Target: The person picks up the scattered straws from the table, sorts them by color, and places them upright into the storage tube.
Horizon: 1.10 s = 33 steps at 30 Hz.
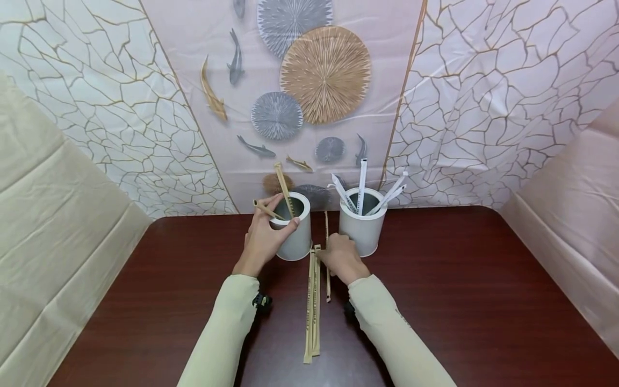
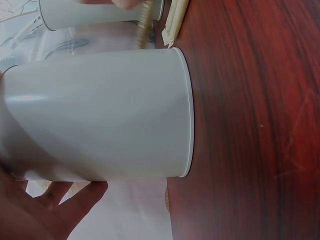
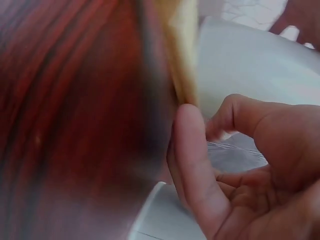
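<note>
My left hand (image 1: 265,234) grips the left white canister (image 1: 299,243), thumb at the near rim and fingers round the far-left side. Two tan paper-wrapped straws (image 1: 284,185) lean inside that canister. Between the canisters, my right hand (image 1: 342,258) pinches another slim tan paper-wrapped straw (image 1: 328,290), whose ends show beyond the hand. In the right wrist view the held straw (image 3: 182,55) is blurred beside the index fingertip. Two more tan straws (image 1: 309,322) lie side by side on the table, their far ends close to the right hand.
The right white canister (image 1: 361,236) holds several white paper-wrapped straws (image 1: 361,185) and stands just beyond the right hand. A dark red wooden table (image 1: 459,301) carries everything. Patterned cloth (image 1: 483,97) hangs behind its back edge.
</note>
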Each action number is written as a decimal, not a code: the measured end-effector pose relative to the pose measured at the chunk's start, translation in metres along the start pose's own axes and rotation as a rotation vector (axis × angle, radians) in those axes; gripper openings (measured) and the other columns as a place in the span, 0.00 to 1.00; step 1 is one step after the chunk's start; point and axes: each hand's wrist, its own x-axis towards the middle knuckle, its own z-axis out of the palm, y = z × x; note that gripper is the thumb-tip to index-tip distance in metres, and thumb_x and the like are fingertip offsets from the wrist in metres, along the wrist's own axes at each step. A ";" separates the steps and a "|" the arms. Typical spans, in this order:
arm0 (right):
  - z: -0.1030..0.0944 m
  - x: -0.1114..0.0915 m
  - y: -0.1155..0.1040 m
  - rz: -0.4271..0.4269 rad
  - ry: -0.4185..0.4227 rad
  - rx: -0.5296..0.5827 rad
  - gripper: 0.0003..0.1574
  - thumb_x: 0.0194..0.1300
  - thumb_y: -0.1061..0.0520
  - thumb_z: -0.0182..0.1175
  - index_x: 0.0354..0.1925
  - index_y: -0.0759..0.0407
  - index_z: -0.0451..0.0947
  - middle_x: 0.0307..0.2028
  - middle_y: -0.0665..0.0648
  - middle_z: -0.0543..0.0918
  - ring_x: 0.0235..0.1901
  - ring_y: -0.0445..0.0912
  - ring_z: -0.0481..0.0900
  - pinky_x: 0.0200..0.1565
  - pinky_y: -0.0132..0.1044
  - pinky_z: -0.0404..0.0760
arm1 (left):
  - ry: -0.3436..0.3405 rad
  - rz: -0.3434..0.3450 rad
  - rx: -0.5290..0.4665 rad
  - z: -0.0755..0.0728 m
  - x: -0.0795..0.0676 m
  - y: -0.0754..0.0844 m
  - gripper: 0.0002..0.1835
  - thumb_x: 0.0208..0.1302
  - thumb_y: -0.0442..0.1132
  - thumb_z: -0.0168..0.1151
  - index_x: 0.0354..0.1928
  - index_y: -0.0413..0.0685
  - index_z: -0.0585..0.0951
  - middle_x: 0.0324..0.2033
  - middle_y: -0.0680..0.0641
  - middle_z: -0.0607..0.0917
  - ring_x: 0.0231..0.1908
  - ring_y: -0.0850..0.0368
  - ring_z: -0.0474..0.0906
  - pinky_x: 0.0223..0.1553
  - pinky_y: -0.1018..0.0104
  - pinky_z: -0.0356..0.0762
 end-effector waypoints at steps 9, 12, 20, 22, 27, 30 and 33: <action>-0.028 -0.022 -0.005 -0.147 0.042 -0.032 0.10 0.63 0.61 0.60 0.25 0.60 0.76 0.14 0.53 0.77 0.16 0.48 0.79 0.24 0.43 0.77 | 0.005 0.024 -0.001 0.000 0.001 -0.002 0.41 0.63 0.66 0.67 0.78 0.73 0.70 0.73 0.55 0.67 0.66 0.42 0.74 0.53 0.35 0.75; -0.040 -0.034 -0.014 -0.255 0.122 -0.080 0.07 0.69 0.62 0.57 0.31 0.61 0.76 0.19 0.54 0.76 0.20 0.50 0.77 0.27 0.46 0.76 | 0.007 0.028 0.002 0.001 0.001 -0.004 0.41 0.63 0.66 0.68 0.78 0.71 0.70 0.72 0.54 0.67 0.65 0.42 0.74 0.52 0.37 0.75; -0.095 -0.049 -0.064 -0.480 0.365 0.037 0.09 0.78 0.59 0.60 0.45 0.64 0.82 0.29 0.58 0.85 0.26 0.51 0.80 0.33 0.48 0.79 | 0.007 0.046 -0.012 0.001 0.003 -0.004 0.42 0.63 0.65 0.68 0.78 0.69 0.70 0.72 0.52 0.68 0.66 0.43 0.74 0.55 0.38 0.75; -0.105 -0.045 -0.075 -0.516 0.380 0.103 0.09 0.79 0.59 0.60 0.49 0.64 0.82 0.34 0.59 0.88 0.29 0.51 0.83 0.35 0.45 0.82 | 0.003 0.048 -0.014 0.001 0.003 -0.004 0.42 0.63 0.65 0.68 0.78 0.68 0.70 0.72 0.52 0.68 0.66 0.44 0.73 0.56 0.38 0.75; -0.117 -0.032 -0.096 -0.600 0.395 0.306 0.15 0.78 0.61 0.61 0.59 0.66 0.79 0.43 0.64 0.88 0.36 0.53 0.89 0.33 0.40 0.88 | -0.010 0.037 -0.019 0.001 0.003 -0.003 0.41 0.63 0.65 0.67 0.78 0.69 0.70 0.72 0.53 0.68 0.66 0.45 0.74 0.56 0.38 0.76; -0.112 -0.019 -0.104 -0.672 0.445 0.328 0.15 0.77 0.62 0.63 0.57 0.66 0.79 0.44 0.64 0.88 0.39 0.55 0.90 0.37 0.40 0.88 | -0.012 0.024 -0.022 0.000 0.003 -0.002 0.41 0.63 0.65 0.67 0.78 0.71 0.70 0.72 0.54 0.68 0.66 0.45 0.74 0.56 0.38 0.75; -0.100 -0.007 -0.108 -0.709 0.457 0.284 0.12 0.75 0.62 0.64 0.54 0.65 0.81 0.44 0.63 0.90 0.41 0.54 0.91 0.42 0.43 0.88 | -0.012 0.013 -0.023 0.000 0.002 -0.003 0.41 0.63 0.66 0.67 0.78 0.73 0.69 0.72 0.55 0.68 0.65 0.46 0.74 0.55 0.38 0.75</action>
